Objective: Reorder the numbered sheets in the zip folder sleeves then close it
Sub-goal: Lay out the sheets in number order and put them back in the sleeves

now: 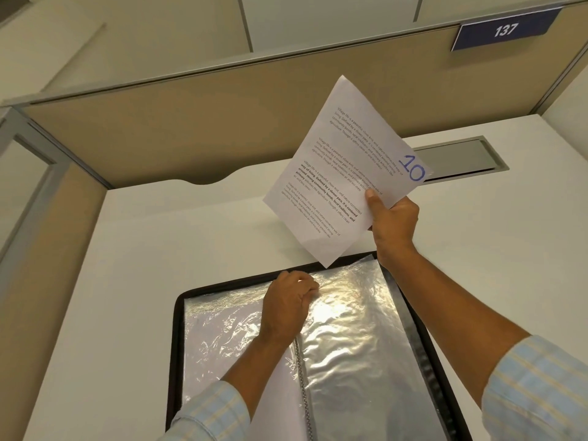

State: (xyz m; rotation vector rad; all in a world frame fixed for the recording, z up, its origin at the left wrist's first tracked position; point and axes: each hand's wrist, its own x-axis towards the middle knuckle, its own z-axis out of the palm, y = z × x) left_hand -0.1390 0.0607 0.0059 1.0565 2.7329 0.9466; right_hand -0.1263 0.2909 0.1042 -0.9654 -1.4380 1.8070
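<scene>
Sheet point(346, 173) marked 10 hangs tilted above the far end of the open zip folder point(178, 313), its lower edge pinched in the right hand point(393, 221). The left hand point(288, 300), lower down, pinches a clear sleeve point(350, 329) at its top edge

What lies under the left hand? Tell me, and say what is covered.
The left hand pinches a clear sleeve of the open zip folder, near its top edge. Glare and the hand itself hide whether a numbered sheet lies inside there.

glossy crinkled plastic sleeves point(350, 313), matt paper sheet point(343, 173)
</scene>
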